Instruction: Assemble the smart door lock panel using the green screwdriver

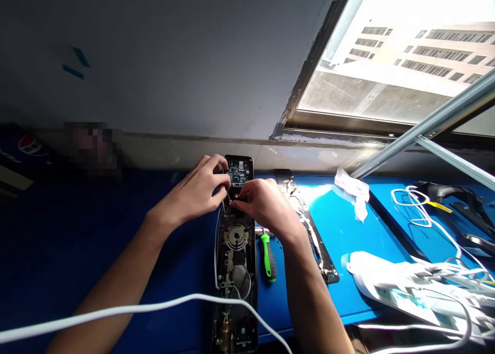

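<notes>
A long black door-lock body (pixel 235 261) lies open on the blue table (pixel 340 230), with a green circuit board (pixel 237 174) at its far end and metal gear parts lower down. My left hand (pixel 199 189) curls over the left side of the board, fingers bent and touching it. My right hand (pixel 263 202) pinches a small dark part just below the board; thin wires run under both hands. What the fingertips grip is too small to name.
A green-handled screwdriver (pixel 268 258) lies right of the lock, beside a long black metal plate (pixel 309 225). Crumpled white plastic (pixel 353 189), white power strips (pixel 410 287) and cables fill the right. A white cable (pixel 154 307) crosses in front. A wall and window stand behind.
</notes>
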{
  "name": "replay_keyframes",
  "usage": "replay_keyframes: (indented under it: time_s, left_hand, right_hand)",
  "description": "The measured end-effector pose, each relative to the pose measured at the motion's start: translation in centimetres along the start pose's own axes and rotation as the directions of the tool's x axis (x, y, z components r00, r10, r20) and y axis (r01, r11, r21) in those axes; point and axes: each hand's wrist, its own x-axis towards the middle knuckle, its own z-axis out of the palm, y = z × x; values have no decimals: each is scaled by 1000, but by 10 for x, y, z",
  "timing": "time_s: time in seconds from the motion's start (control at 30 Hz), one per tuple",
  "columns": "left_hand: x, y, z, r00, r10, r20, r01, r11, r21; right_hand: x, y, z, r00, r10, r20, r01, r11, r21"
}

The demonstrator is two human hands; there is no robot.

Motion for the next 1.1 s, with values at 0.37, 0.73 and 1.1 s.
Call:
replay_keyframes:
  time_s: [0.37,0.73,1.1]
  left_hand:
    - [8,4,12,998,-6,66,10,998,-62]
    - [9,2,12,997,69,45,-63,989,-130]
    - [11,2,10,994,112,-8,-112,978,-175]
  right_hand:
    - [-15,7,-12,999,2,39,-4,999,52]
    - [-14,9,-9,1000,12,24,-13,999,51]
    - [-10,5,-11,1000,8,18,-9,1000,24]
